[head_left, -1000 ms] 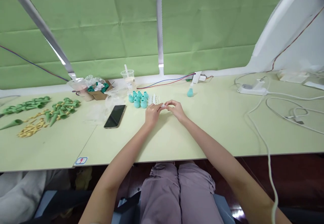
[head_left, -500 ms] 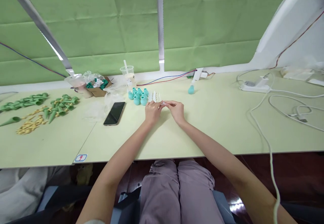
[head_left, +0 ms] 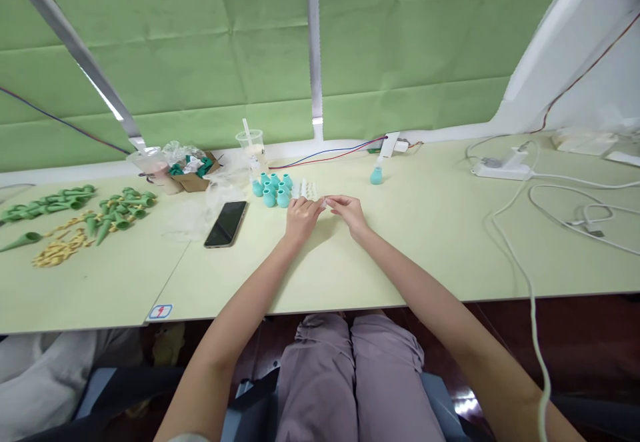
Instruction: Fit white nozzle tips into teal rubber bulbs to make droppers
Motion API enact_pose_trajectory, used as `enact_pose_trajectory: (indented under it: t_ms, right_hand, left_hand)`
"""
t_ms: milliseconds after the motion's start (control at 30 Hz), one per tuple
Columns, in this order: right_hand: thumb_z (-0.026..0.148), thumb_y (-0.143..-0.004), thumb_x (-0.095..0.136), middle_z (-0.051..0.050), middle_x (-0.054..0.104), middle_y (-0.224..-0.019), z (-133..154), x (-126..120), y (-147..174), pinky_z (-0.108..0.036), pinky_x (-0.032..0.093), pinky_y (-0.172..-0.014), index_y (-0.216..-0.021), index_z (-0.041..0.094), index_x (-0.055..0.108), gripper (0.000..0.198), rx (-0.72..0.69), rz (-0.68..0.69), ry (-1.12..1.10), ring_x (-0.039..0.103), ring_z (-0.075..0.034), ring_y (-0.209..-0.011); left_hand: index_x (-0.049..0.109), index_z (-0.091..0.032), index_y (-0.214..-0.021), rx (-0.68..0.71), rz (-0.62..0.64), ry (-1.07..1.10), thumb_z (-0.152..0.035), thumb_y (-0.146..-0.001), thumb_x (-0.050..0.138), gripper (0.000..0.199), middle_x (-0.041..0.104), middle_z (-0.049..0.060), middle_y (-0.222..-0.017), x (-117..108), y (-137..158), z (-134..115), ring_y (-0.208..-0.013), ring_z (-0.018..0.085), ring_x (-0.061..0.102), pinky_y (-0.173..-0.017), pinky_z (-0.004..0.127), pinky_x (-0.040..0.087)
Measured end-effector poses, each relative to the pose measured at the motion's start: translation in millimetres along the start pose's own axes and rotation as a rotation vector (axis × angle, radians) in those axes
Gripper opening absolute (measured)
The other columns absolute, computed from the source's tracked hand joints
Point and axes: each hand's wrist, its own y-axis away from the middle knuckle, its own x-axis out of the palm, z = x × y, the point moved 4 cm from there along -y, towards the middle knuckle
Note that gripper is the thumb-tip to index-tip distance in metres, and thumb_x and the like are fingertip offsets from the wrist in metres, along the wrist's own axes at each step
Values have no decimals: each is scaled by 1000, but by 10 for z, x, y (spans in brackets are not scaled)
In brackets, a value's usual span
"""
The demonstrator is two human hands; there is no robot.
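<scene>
My left hand and my right hand meet above the table, fingertips pinched together on a small white piece. Most of that piece is covered by the fingers, so its exact kind is hidden. Just behind my left hand, several small white parts lie in rows. To their left stand several turquoise rubber bulbs, open necks upward. One more turquoise bulb, with a clear white tip pointing up, stands apart at the back, beyond my right hand.
A black phone and a clear plastic bag lie left of my arms. Behind them stand a drink cup and a small cardboard box. Green cone pieces sit far left. A power strip and white cables occupy the right.
Both hands stay together at the white piece; the fingers of my right hand have shifted slightly around it. The bulbs and white parts stay where they were.
</scene>
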Motion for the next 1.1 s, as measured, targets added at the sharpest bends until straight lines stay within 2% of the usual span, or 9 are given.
enact_pose_trajectory:
  t_ms: [167, 300, 400, 500, 567, 667, 800, 933, 1100]
  right_hand:
    - [39, -58, 76, -5, 69, -80, -63, -7, 13, -31, 55, -72, -73, 18, 70, 27, 142, 33, -106, 63, -18, -82]
    - [41, -56, 77, -4, 68, -76, -36, -9, -18, -29, 55, -72, -72, 16, 68, 30, 81, -23, -138, 64, -14, -73]
    - [42, -62, 72, -4, 69, -84, -29, -98, -106, -26, 54, -66, -77, 16, 66, 30, -4, -126, -117, 63, -11, -65]
    - [39, -71, 63, -4, 69, -85, -69, -207, -232, -22, 50, -53, -80, 17, 64, 24, -51, -199, 98, 60, -9, -55]
    - [35, -75, 59, -2, 70, -82, -103, -217, -315, -21, 46, -50, -80, 18, 65, 18, -66, -178, 300, 59, -9, -51]
    - [30, -78, 58, 2, 70, -78, -107, -110, -394, -23, 46, -60, -77, 22, 67, 12, -144, -112, 635, 60, -11, -57]
    - [26, -81, 58, 1, 71, -83, -55, 177, -419, -26, 43, -69, -79, 26, 70, 12, -325, -10, 989, 62, -15, -76]
    - [23, -85, 53, -2, 70, -91, -72, 342, -419, -26, 40, -68, -84, 26, 71, 18, -425, 55, 1183, 59, -18, -86]
    - [23, -85, 54, -3, 70, -91, -128, 275, -441, -27, 40, -67, -83, 27, 72, 19, -400, 31, 1221, 57, -19, -89]
  left_hand:
    - [64, -21, -106, 63, 16, -15, -35, -91, 43, 30, 68, 6, -78, 26, 17, 11, -79, 18, 56, -69, 33, 31]
    - [62, -24, -112, 25, 12, -41, -31, -91, 43, 29, 68, 6, -86, 9, -13, 43, -85, 18, 56, -72, 33, 33]
    - [62, -26, -112, -104, -30, -40, -26, -90, 45, 28, 67, 6, -89, -45, -54, 185, -89, 20, 55, -74, 33, 34]
    - [65, -25, -107, -252, -72, 16, -23, -88, 48, 25, 67, 5, -88, -111, -72, 421, -88, 21, 55, -75, 34, 37]
    - [68, -23, -99, -319, -89, 57, -25, -87, 51, 21, 67, 5, -84, -150, -68, 572, -85, 21, 55, -74, 34, 38]
    - [70, -23, -88, -394, -112, 97, -28, -84, 55, 16, 68, 4, -79, -200, -47, 718, -80, 20, 55, -72, 33, 39]
    - [70, -23, -81, -425, -122, 112, -31, -83, 57, 15, 68, 2, -80, -244, -41, 743, -79, 21, 55, -72, 34, 40]
    - [69, -22, -80, -417, -108, 94, -31, -84, 55, 17, 68, 2, -80, -257, -55, 716, -82, 22, 56, -74, 35, 39]
    - [69, -23, -81, -402, -79, 86, -33, -84, 55, 17, 69, 2, -82, -226, -68, 707, -84, 21, 56, -75, 35, 37]
